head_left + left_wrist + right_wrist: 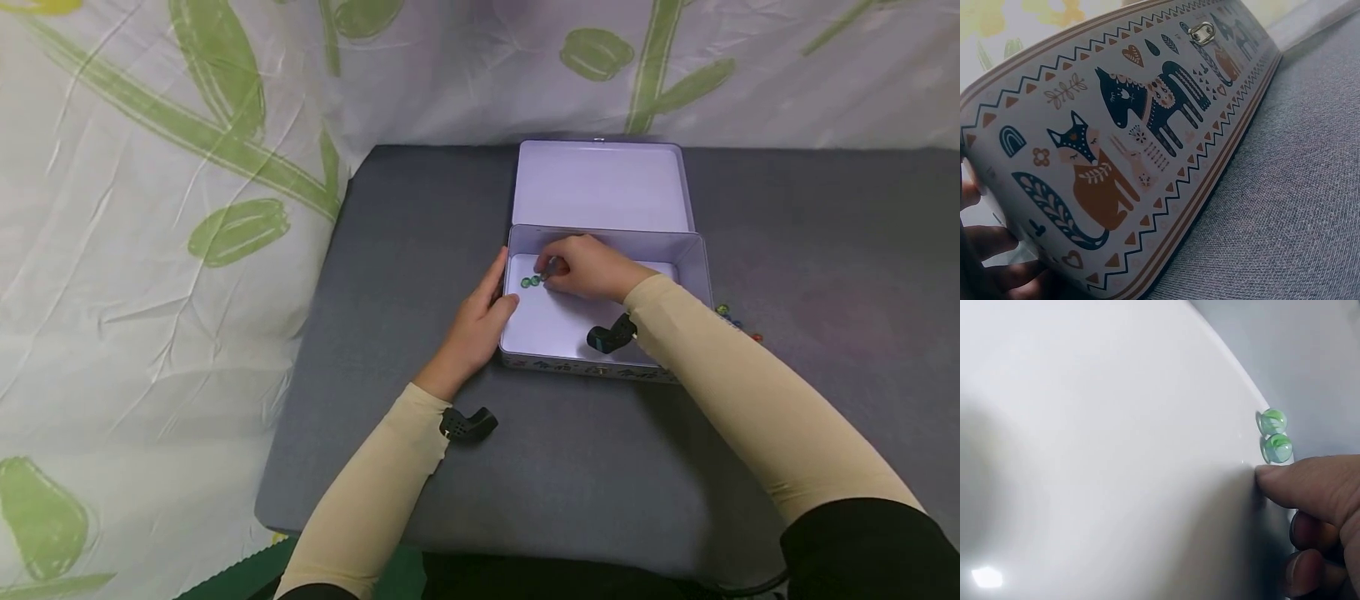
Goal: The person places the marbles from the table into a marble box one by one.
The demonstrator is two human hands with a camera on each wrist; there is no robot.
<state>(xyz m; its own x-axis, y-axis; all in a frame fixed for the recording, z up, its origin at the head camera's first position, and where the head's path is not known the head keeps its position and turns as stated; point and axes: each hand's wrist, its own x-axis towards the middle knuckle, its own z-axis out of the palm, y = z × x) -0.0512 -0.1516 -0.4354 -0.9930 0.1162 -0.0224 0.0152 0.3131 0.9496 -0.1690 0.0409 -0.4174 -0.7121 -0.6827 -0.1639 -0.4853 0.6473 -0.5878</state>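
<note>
An open tin box (570,321) with a pale inside stands on the table, its lid laid back. My left hand (472,329) holds the box's left side, thumb over the rim and fingers along the outer wall. Fox and horse figures decorate its outer front (1147,119). Inside, my right hand (588,267) reaches down near the left end, thumb and fingers bent together at a small greenish marble, partly hidden. Two clear green-swirled marbles, one (1274,421) and another (1279,448), touch on the box floor by the wall, just beyond my right thumb.
Several coloured marbles (723,310) lie on the grey table (390,333) beyond the box's right side, partly behind my right forearm. The lid (603,183) leans back behind the box. A leaf-patterned curtain (480,75) hangs along the back and left.
</note>
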